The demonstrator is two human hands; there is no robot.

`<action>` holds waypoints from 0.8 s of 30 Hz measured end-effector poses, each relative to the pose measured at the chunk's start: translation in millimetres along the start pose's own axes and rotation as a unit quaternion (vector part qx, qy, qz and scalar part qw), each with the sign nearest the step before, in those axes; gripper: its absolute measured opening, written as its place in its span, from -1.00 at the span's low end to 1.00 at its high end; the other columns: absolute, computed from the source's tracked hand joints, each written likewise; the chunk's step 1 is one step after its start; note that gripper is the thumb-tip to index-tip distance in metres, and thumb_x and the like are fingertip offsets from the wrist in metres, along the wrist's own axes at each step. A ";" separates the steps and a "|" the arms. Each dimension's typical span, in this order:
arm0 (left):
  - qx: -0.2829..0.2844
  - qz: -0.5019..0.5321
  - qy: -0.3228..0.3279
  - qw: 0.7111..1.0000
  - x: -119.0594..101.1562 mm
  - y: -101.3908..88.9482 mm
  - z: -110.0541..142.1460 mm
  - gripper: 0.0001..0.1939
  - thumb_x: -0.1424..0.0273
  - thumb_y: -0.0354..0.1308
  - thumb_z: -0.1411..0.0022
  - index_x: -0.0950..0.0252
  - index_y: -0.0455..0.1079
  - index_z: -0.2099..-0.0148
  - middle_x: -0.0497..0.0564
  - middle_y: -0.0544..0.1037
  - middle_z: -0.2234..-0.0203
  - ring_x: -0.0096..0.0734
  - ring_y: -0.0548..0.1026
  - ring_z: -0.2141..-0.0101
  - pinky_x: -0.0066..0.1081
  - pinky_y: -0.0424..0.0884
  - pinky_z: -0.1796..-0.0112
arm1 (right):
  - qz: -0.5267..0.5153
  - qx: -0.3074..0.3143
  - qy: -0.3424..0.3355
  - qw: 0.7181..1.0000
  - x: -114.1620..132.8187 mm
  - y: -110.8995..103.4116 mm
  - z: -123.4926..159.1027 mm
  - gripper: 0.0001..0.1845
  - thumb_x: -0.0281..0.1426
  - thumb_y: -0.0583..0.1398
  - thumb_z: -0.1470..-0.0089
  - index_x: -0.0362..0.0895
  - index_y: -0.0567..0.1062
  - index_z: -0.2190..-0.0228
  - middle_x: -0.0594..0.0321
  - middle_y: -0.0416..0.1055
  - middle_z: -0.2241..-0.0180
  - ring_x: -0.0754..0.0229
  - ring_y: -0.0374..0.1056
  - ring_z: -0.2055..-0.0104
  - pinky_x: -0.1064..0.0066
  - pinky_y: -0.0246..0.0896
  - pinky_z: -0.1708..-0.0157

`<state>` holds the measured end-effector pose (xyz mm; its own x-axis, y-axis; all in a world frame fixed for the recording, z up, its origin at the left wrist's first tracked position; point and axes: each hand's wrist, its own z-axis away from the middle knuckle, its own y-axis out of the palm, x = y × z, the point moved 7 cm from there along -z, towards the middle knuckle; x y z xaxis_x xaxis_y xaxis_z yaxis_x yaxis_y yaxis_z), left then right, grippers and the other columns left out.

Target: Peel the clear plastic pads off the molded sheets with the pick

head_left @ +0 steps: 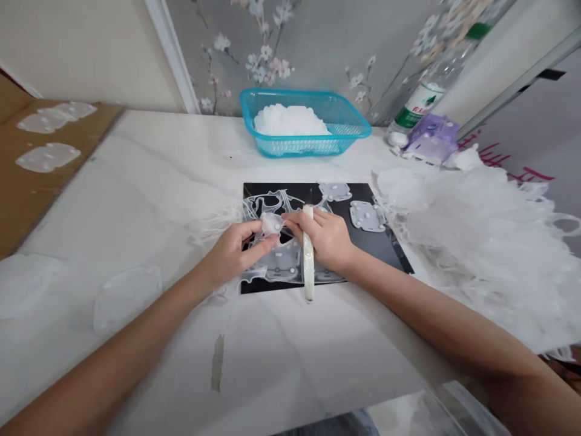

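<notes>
The right hand (327,237) gripped a slim white tool (308,260), axis twelve-to-six; the left hand (236,253) pinched a translucent silicone piece (271,224); the tool's tip was hidden.

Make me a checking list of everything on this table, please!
Surface: white marbled table with a black mat on it.
Job's things: translucent silicone sheet on the mat; a small piece pinched at both hands; two separate silicone pads lie on the mat.
Clutter: blue basket of white pieces, heap of white scraps, bottle, purple packet.
Grippers: left hand pinches the piece; right hand grips a white tool.
Cables: nothing seen.
Surroundings: flowered wall, cardboard with pads.
</notes>
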<state>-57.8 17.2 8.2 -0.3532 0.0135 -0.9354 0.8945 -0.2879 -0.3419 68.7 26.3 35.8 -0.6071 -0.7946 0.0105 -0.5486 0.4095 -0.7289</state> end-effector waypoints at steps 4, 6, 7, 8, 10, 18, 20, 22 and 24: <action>0.001 -0.008 0.008 1.000 -1.8 0.0 -0.4 -0.74 0.20 0.08 -0.15 0.30 0.39 0.40 -0.12 0.36 0.56 -0.52 0.25 0.53 -0.51 0.18 0.49 | -0.025 0.015 0.021 0.999 -2.8 2.7 1.0 -0.67 -0.33 -0.04 -0.28 -0.17 0.46 0.33 0.22 0.50 0.48 0.28 0.37 0.45 0.48 0.12 0.49; 0.008 -0.031 0.020 0.999 -3.3 1.0 -0.5 -0.76 0.23 0.06 -0.15 0.29 0.37 0.42 -0.11 0.36 0.55 -0.49 0.28 0.51 -0.50 0.19 0.47 | -0.036 0.015 0.048 0.998 -7.1 4.0 0.8 -0.66 -0.31 -0.04 -0.28 -0.17 0.46 0.34 0.23 0.49 0.49 0.28 0.37 0.47 0.49 0.11 0.50; 0.017 -0.051 0.029 0.998 -4.2 2.3 -0.5 -0.78 0.27 0.05 -0.14 0.29 0.36 0.43 -0.11 0.37 0.55 -0.48 0.30 0.49 -0.50 0.20 0.45 | -0.044 0.010 0.074 0.996 -11.1 4.2 0.8 -0.66 -0.31 -0.05 -0.28 -0.16 0.45 0.35 0.23 0.49 0.49 0.28 0.37 0.48 0.49 0.10 0.51; 0.027 -0.072 0.038 0.996 -5.0 3.8 -0.4 -0.81 0.30 0.05 -0.13 0.29 0.35 0.45 -0.11 0.38 0.54 -0.47 0.31 0.48 -0.49 0.21 0.43 | -0.053 0.002 0.104 0.993 -16.0 4.1 1.1 -0.66 -0.30 -0.05 -0.27 -0.16 0.45 0.36 0.24 0.48 0.50 0.28 0.36 0.50 0.50 0.10 0.53; 0.041 -0.093 0.047 0.994 -5.3 5.9 0.0 -0.85 0.37 0.04 -0.10 0.29 0.31 0.48 -0.11 0.38 0.54 -0.46 0.32 0.46 -0.48 0.21 0.40 | -0.069 -0.019 0.164 0.984 -25.7 3.3 2.4 -0.66 -0.28 -0.04 -0.26 -0.15 0.44 0.38 0.26 0.45 0.54 0.29 0.34 0.55 0.51 0.09 0.56; -0.027 -0.011 0.009 1.000 2.5 -2.7 -0.9 -0.72 0.20 -0.02 -0.23 0.28 0.33 0.38 -0.09 0.40 0.47 -0.44 0.35 0.40 -0.47 0.23 0.35 | -0.089 -0.020 0.074 0.993 -12.6 -0.4 -0.5 -0.73 -0.37 0.00 -0.23 -0.15 0.45 0.39 0.25 0.42 0.54 0.29 0.31 0.51 0.51 0.16 0.50; -0.084 0.023 -0.002 0.996 5.4 -10.0 -1.5 -0.66 0.18 -0.09 -0.27 0.29 0.34 0.38 -0.07 0.40 0.46 -0.42 0.36 0.35 -0.47 0.24 0.30 | -0.093 -0.013 0.062 0.994 -9.8 -1.3 -0.8 -0.74 -0.37 0.01 -0.22 -0.16 0.46 0.38 0.24 0.44 0.52 0.28 0.34 0.48 0.50 0.19 0.47; -0.120 0.042 -0.006 0.992 7.4 -14.8 -1.9 -0.67 0.20 -0.09 -0.28 0.29 0.32 0.40 -0.08 0.38 0.48 -0.44 0.36 0.36 -0.47 0.24 0.29 | -0.106 -0.003 0.058 0.993 -8.4 -1.4 -1.4 -0.76 -0.33 0.05 -0.20 -0.18 0.46 0.36 0.21 0.47 0.49 0.26 0.38 0.44 0.49 0.23 0.43; -0.108 0.029 0.012 0.994 5.6 -13.0 -3.0 -0.70 0.25 -0.06 -0.27 0.29 0.29 0.44 -0.09 0.34 0.51 -0.46 0.33 0.40 -0.48 0.22 0.33 | -0.115 -0.002 0.047 0.992 -6.9 -2.5 -2.4 -0.72 -0.23 0.12 -0.15 -0.19 0.47 0.30 0.19 0.50 0.42 0.22 0.41 0.39 0.46 0.28 0.40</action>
<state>-70.6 23.9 7.1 -0.2957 0.0260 -0.9549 0.9519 -0.0763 -0.2968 73.0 31.8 39.2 -0.5161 -0.8222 0.2401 -0.6810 0.2238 -0.6973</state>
